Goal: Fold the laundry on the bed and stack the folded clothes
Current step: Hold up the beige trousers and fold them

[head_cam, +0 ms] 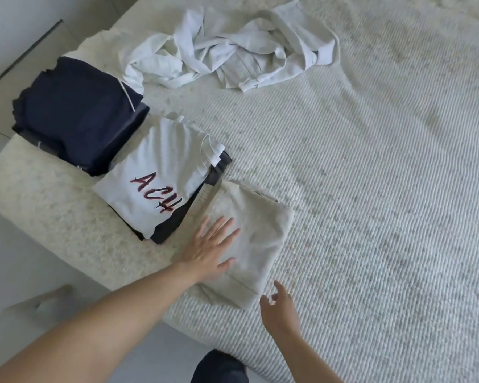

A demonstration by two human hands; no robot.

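Note:
A folded beige garment (257,230) lies near the bed's front left edge. My left hand (210,250) rests flat on it with fingers spread. Just off its near corner hovers my right hand (278,308), fingers loosely curled and holding nothing. To the left sits a folded white shirt with red lettering (161,172) on top of dark folded clothes. Behind that is a stack of folded navy clothes (78,114). A crumpled pile of pale unfolded laundry (233,48) lies at the far side of the bed.
The white ribbed bedspread (371,189) stretches out to the right. The bed's left edge (39,205) drops to a pale floor. A dark trouser knee (219,366) shows at the bottom of the view.

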